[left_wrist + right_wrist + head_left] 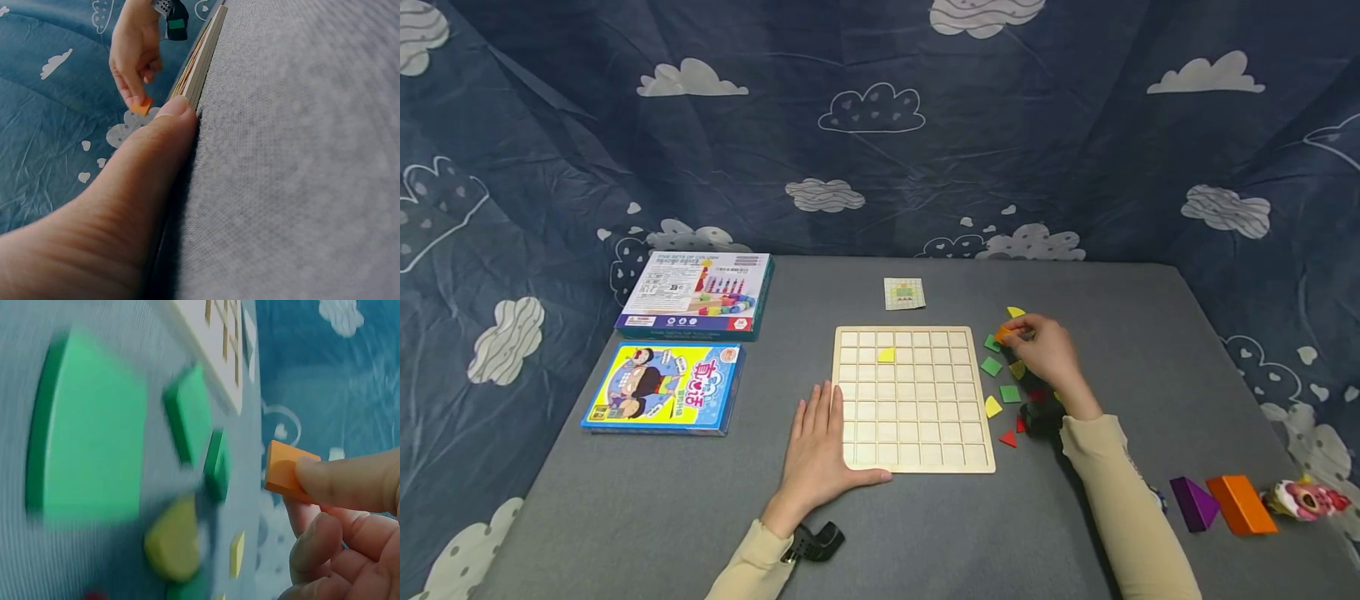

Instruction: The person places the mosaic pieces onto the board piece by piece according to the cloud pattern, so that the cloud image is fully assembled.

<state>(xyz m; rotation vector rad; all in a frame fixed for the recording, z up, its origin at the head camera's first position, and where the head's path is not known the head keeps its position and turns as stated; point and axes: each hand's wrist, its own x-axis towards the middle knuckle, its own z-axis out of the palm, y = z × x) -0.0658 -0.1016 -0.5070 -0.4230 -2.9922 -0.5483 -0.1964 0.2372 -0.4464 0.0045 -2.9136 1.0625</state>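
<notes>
Between thumb and fingers, my right hand (1045, 354) pinches a small orange square tile (286, 470), held up above the loose pieces to the right of the board. My left hand (816, 450) lies with straight fingers along the left edge of the wooden grid board (914, 473), its thumb against the front edge. One yellow tile (887, 356) sits in a cell of the second row. Green square tiles (991, 367), yellow rounded pieces (993, 407) and red triangles (1009, 439) lie beside the board, some hidden under the right hand and arm.
A small patterned card (905, 293) lies behind the board. Two boxes, one white and purple (692, 292) and one blue and yellow (662, 387), stand at the left. Front right are a purple block (1193, 504), an orange block (1242, 504) and a colourful figurine (1307, 500).
</notes>
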